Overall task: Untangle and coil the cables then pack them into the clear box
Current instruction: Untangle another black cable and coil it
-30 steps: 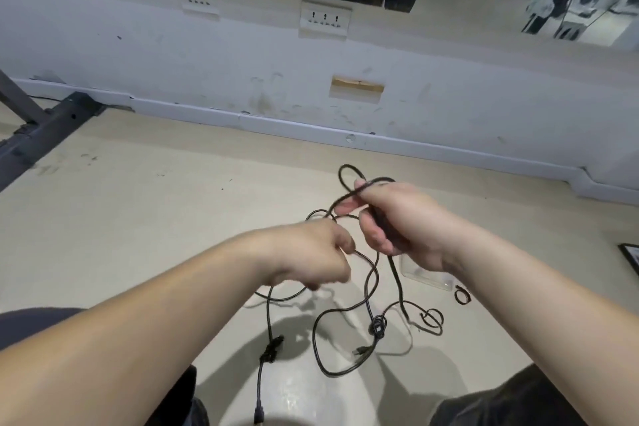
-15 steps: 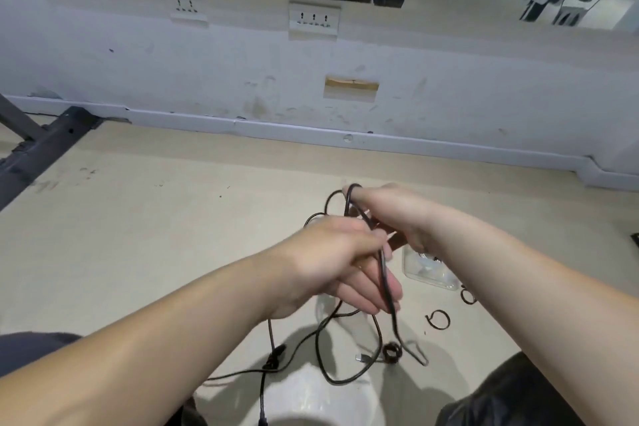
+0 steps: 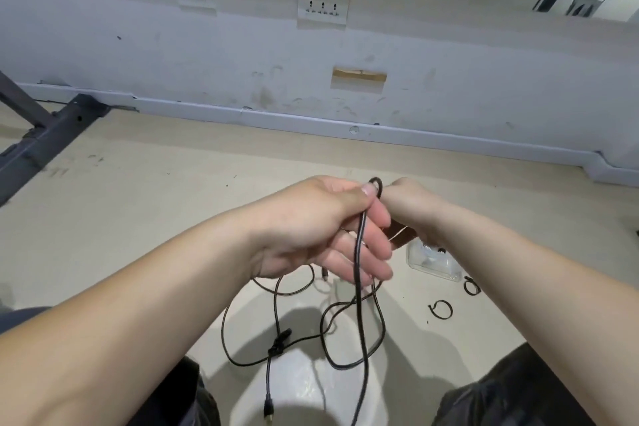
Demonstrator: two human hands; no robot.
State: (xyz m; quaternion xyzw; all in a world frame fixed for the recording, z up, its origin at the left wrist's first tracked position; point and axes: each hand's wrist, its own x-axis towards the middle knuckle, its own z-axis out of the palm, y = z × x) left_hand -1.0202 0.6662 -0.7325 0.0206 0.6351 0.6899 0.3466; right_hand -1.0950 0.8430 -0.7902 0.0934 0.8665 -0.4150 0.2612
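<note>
Black cable (image 3: 357, 252) pinched under left hand (image 3: 321, 228) thumb, hanging in loose loops to floor (image 3: 138, 218), right hand (image 3: 411, 207) curled beside its top loop, grip hidden, clear box (image 3: 432, 264) on floor below right wrist

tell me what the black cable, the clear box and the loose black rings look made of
Black cable: rubbery plastic jacket, slight sheen, bends limply. Clear box: thin glossy transparent plastic, floor shows through. Black rings: probably rubber or plastic ties, matte; too small to be sure.
</note>
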